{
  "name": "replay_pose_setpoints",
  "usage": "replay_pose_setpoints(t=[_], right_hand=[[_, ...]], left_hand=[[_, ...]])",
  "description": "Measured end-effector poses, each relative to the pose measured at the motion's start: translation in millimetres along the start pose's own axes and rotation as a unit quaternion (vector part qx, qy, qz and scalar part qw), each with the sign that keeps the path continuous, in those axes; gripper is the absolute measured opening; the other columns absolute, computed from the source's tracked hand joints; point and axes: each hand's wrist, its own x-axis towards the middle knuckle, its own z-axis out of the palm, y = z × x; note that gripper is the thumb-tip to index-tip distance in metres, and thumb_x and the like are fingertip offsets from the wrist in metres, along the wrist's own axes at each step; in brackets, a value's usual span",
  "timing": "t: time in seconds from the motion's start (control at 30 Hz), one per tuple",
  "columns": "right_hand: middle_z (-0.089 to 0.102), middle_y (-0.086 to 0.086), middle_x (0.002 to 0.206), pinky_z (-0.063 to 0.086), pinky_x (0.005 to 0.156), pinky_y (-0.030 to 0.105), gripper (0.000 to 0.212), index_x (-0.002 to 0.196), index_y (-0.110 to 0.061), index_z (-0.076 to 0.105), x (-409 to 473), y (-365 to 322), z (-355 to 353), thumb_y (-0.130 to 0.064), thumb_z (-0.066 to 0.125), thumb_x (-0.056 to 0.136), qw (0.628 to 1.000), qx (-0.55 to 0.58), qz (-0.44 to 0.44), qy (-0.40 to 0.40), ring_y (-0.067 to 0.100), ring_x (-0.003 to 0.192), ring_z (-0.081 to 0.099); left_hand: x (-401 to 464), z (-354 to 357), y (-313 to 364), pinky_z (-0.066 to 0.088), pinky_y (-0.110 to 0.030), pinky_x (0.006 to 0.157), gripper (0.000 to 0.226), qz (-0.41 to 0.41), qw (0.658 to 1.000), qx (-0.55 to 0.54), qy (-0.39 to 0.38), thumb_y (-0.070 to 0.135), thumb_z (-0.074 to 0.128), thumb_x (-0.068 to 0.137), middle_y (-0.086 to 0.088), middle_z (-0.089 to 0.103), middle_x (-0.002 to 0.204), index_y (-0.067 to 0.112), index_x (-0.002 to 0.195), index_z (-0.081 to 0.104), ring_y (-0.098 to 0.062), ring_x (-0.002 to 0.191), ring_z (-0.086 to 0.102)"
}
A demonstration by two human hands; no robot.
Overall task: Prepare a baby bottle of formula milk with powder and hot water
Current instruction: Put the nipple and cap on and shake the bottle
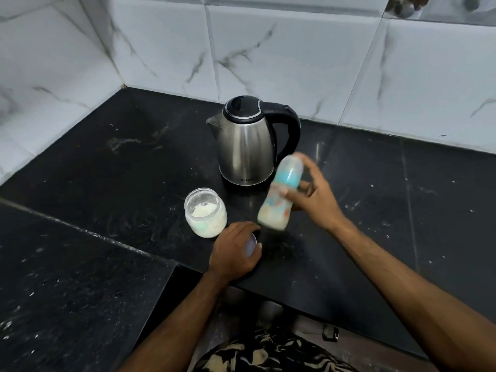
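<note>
The right hand [314,194] held the baby bottle [280,193] above the black stone surface [107,167], its fingers [292,196] curled round the bottle's middle. The bottle was blurred and tilted, its turquoise cap toward one o'clock and its milky white base toward seven o'clock. The left hand [233,251] rested on the surface at seven o'clock from the bottle, fingers curled over a small round pale lid [252,244]. An open jar of white powder [205,212] stood just beside that hand, at eleven o'clock from it. The steel electric kettle [248,142], lid closed, stood at twelve o'clock, near the marble-tiled wall [295,49].
</note>
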Motion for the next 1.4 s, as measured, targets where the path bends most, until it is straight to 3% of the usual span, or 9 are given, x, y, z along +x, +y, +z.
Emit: replay_pose_setpoints(t=[0.07,0.13,0.3,0.5,0.7,0.87,1.07,1.27,1.4], right_hand=[[0.071,0.012,0.108,0.061,0.066,0.039,0.077,0.141,-0.031,0.035,12,-7,-7,-0.025,0.075,0.075,0.99,0.084,-0.012,0.114,0.025,0.093,0.073],[0.071,0.01,0.107,0.061,0.069,0.043,0.08,0.145,-0.029,0.031,17,-8,-12,-0.027,0.073,0.078,0.981,0.129,-0.016,0.143,0.027,0.098,0.072],[0.069,0.014,0.115,0.061,0.071,0.039,0.081,0.143,-0.032,0.033,-7,6,0,-0.018,0.075,0.076,0.995,-0.051,0.043,-0.075,0.026,0.099,0.072],[0.076,0.002,0.1,0.061,0.07,0.043,0.08,0.148,-0.026,0.028,17,-4,-12,-0.023,0.07,0.081,0.983,0.135,-0.001,0.127,0.027,0.098,0.072],[0.071,0.014,0.112,0.06,0.07,0.036,0.081,0.143,-0.031,0.033,-11,3,-2,-0.016,0.075,0.075,0.994,-0.043,0.053,-0.09,0.026,0.098,0.073],[0.076,-0.002,0.094,0.061,0.064,0.036,0.067,0.144,-0.027,0.032,16,-10,-11,-0.016,0.067,0.087,0.987,0.112,-0.008,0.117,0.02,0.091,0.073],[0.067,0.017,0.119,0.06,0.069,0.034,0.078,0.141,-0.034,0.033,-6,9,-1,-0.008,0.074,0.079,0.994,-0.049,0.033,-0.091,0.023,0.099,0.072],[0.074,0.004,0.101,0.061,0.073,0.047,0.079,0.146,-0.028,0.03,19,-4,-11,-0.025,0.072,0.078,0.986,0.111,-0.008,0.122,0.029,0.097,0.072],[0.072,0.009,0.108,0.061,0.07,0.04,0.081,0.144,-0.031,0.031,-5,4,-2,-0.017,0.073,0.076,0.997,-0.027,0.047,-0.061,0.025,0.096,0.073]], left_hand=[[-1,0,1,0.041,-0.02,0.096,0.039,-0.001,1.0,-0.007,0.012,0.039,0.062,0.082,0.007,0.067,0.116,0.018,0.115,0.067,-0.011,0.108,0.059],[-1,0,1,0.042,-0.021,0.096,0.039,0.003,1.0,-0.006,0.015,0.039,0.063,0.082,0.007,0.067,0.116,0.018,0.115,0.067,-0.011,0.108,0.059],[1,0,-2,0.041,-0.019,0.094,0.044,0.004,1.0,0.011,-0.015,0.044,0.058,0.084,0.007,0.066,0.116,0.019,0.119,0.065,-0.01,0.107,0.057],[-2,-1,1,0.034,-0.014,0.097,0.04,-0.002,1.0,-0.004,0.01,0.041,0.061,0.083,0.006,0.067,0.117,0.018,0.115,0.068,-0.01,0.109,0.058],[1,0,0,0.036,-0.015,0.09,0.039,0.002,1.0,-0.005,-0.007,0.039,0.063,0.082,0.007,0.067,0.114,0.018,0.114,0.067,-0.012,0.104,0.058],[-2,0,1,0.037,-0.016,0.096,0.039,0.0,1.0,-0.012,0.018,0.039,0.062,0.082,0.006,0.067,0.117,0.018,0.114,0.068,-0.01,0.108,0.058],[1,0,-1,0.041,-0.02,0.092,0.045,-0.004,1.0,0.002,-0.011,0.043,0.058,0.082,0.005,0.067,0.115,0.017,0.118,0.066,-0.014,0.105,0.058],[-2,0,1,0.045,-0.025,0.095,0.038,0.003,1.0,-0.012,0.02,0.039,0.062,0.082,0.008,0.067,0.117,0.019,0.115,0.067,-0.011,0.108,0.059],[0,1,-2,0.044,-0.023,0.095,0.044,0.005,1.0,-0.001,-0.001,0.043,0.058,0.084,0.007,0.066,0.119,0.019,0.12,0.066,-0.011,0.109,0.057]])
